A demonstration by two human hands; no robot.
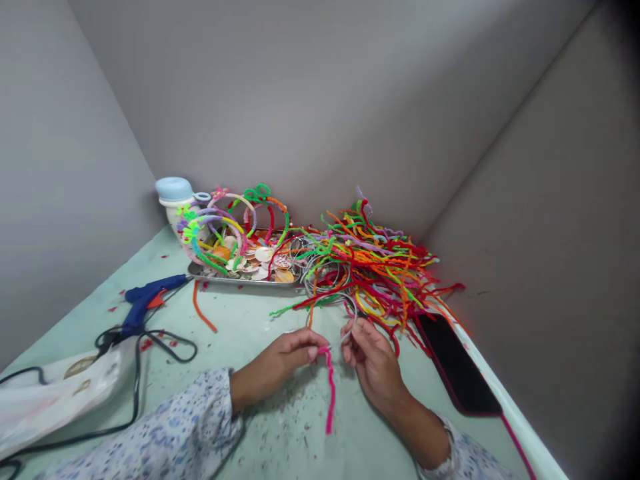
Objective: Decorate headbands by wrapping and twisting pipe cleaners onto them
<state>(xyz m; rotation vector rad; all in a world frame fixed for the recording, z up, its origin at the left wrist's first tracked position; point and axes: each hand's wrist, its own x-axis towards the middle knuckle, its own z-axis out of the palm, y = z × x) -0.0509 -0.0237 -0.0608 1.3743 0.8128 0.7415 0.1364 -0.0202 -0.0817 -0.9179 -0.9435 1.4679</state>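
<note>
My left hand (280, 363) pinches a bright pink pipe cleaner (331, 393) at one end of a thin grey headband hoop. The pipe cleaner's loose, slightly wavy length hangs down toward the table. On the other side, my right hand (373, 360) is closed on the grey headband hoop (356, 308), its thumb and forefinger pressed together. The hoop curves up behind both hands, in front of a heap of coloured pipe cleaners (385, 260). Part of the hoop is hidden by my fingers.
A metal tray (250, 281) holds shells and finished colourful headbands (220, 233). Beside it stand a white bottle with a blue lid (174, 190) and a blue glue gun (137, 310) with a looping black cord. A phone (457, 367) lies right; a plastic bag (65, 400) lies left.
</note>
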